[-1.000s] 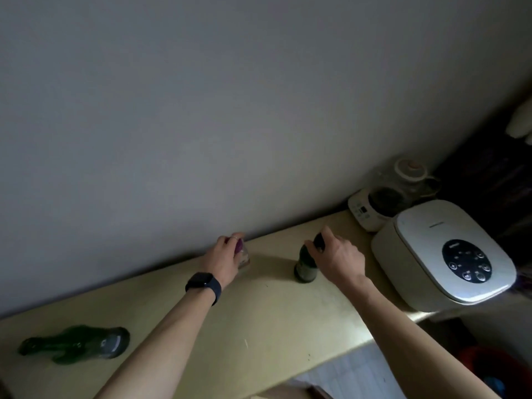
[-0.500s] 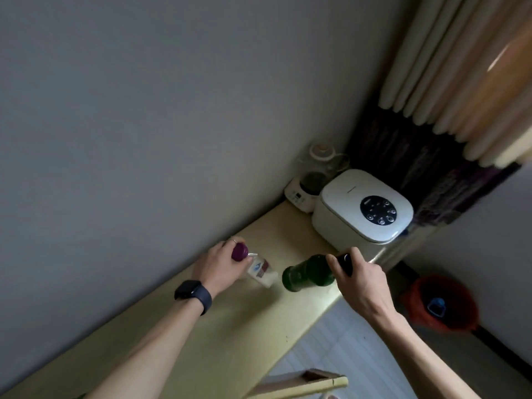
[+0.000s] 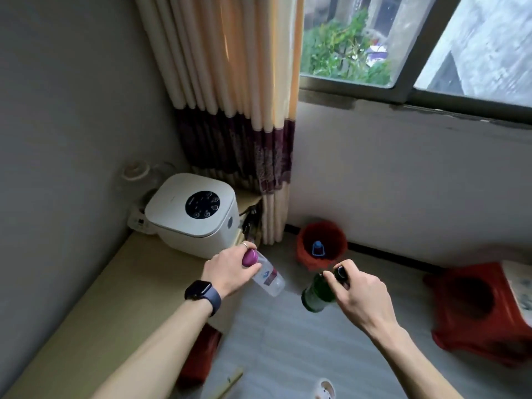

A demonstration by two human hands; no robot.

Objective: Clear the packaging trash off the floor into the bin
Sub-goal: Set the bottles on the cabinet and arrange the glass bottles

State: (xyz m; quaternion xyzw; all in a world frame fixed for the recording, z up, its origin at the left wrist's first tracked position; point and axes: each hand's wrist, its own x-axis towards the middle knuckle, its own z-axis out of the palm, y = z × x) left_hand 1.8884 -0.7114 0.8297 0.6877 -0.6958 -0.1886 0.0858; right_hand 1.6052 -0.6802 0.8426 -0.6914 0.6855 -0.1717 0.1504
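My left hand (image 3: 230,269) grips a clear plastic bottle (image 3: 267,276) by its purple cap end, with the bottle hanging tilted over the floor beside the table edge. My right hand (image 3: 359,289) holds a green bottle (image 3: 316,295) by its dark cap, also in the air above the floor. The red bin (image 3: 305,254) stands on the floor by the wall under the window, just beyond both bottles. A blue-capped bottle (image 3: 317,249) lies inside it.
A white rice cooker (image 3: 184,220) and a glass kettle (image 3: 138,174) sit at the far end of the yellow table (image 3: 100,312) on the left. A curtain (image 3: 244,139) hangs behind. A red stool (image 3: 475,312) stands at right. A red box (image 3: 201,352) lies under the table edge.
Both hands lifted the bottles off the table and swung them right, out over the floor toward the red bin. The view turned right to the window.
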